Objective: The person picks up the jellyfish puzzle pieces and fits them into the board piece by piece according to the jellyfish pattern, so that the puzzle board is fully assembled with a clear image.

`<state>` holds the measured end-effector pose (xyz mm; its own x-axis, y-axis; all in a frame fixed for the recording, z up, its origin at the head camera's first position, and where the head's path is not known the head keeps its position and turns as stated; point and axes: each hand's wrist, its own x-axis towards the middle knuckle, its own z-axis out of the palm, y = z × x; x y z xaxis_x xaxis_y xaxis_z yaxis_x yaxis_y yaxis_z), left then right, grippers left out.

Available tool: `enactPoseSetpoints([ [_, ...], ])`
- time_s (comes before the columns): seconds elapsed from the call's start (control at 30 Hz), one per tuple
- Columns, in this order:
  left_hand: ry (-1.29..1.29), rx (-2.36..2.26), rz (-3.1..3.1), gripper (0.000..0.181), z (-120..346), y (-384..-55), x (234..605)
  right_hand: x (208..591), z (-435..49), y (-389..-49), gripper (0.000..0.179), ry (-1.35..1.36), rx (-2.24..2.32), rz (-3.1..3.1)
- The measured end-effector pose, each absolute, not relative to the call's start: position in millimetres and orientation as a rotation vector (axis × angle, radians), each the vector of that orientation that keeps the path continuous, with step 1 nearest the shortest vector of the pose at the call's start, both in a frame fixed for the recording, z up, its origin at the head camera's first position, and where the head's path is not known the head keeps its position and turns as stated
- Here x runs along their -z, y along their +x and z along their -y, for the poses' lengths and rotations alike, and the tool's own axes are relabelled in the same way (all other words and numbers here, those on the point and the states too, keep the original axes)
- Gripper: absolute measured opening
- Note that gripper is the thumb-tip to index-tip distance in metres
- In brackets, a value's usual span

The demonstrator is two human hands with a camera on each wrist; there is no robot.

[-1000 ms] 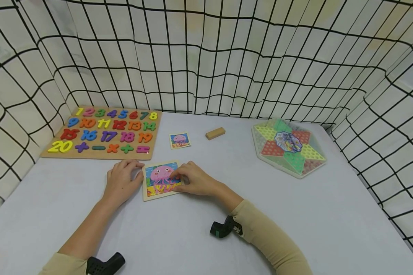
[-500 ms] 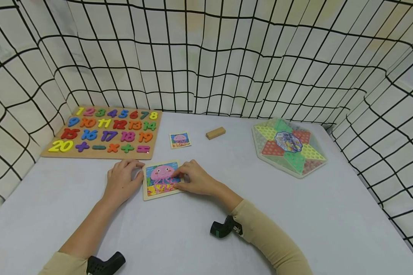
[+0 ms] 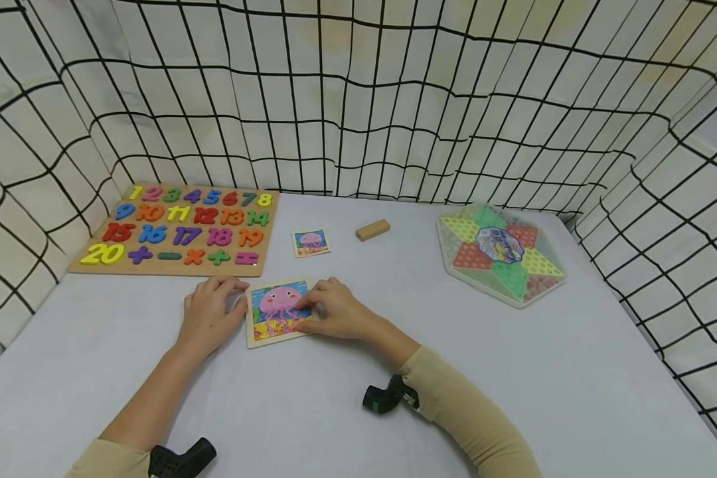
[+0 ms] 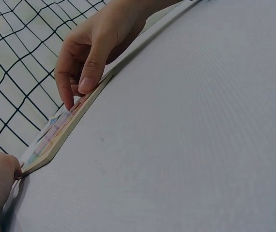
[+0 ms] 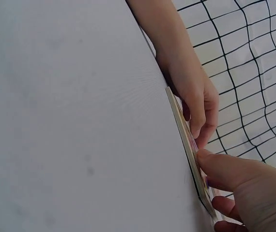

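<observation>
A square wooden jigsaw puzzle (image 3: 279,299) with a pink jellyfish picture lies flat on the white table, its pieces set inside a pale wooden frame (image 4: 55,149). My left hand (image 3: 212,315) rests on the table against the puzzle's left edge, thumb and fingertips touching the frame. Over the right part of the puzzle, my right hand (image 3: 340,309) is bent down, thumb and index fingertip touching the picture a little apart. No loose piece shows between them. In the right wrist view, the right thumb (image 5: 210,159) lies on the puzzle's face, while other fingertips are at its edge.
Behind the left hand lies a number puzzle board (image 3: 170,271) with coloured digits. A small jellyfish card (image 3: 311,243) and a wooden block (image 3: 373,230) lie beyond the puzzle. A Chinese checkers box (image 3: 500,255) stands at right. Black netting (image 3: 346,78) bounds the table.
Both hands and the puzzle stay in nearly the same place. The right fingertips shift only slightly on the picture, and the whole view slides a little left.
</observation>
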<state>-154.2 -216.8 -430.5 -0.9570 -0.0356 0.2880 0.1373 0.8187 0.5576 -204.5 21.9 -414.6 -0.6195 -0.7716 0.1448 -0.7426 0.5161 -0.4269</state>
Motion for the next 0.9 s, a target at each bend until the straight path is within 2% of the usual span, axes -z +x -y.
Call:
enactPoseSetpoints([
  [0.43,-0.085,0.858,2.708,0.019,216.8,-154.5,431.6,414.2,-14.0,-196.2,0.036,-1.275,0.612,-2.836],
  [0.9,-0.065,0.825,2.708,0.020,215.4,-154.9,430.6,413.3,-16.5,-196.5,0.035,-1.249,0.714,-2.812],
])
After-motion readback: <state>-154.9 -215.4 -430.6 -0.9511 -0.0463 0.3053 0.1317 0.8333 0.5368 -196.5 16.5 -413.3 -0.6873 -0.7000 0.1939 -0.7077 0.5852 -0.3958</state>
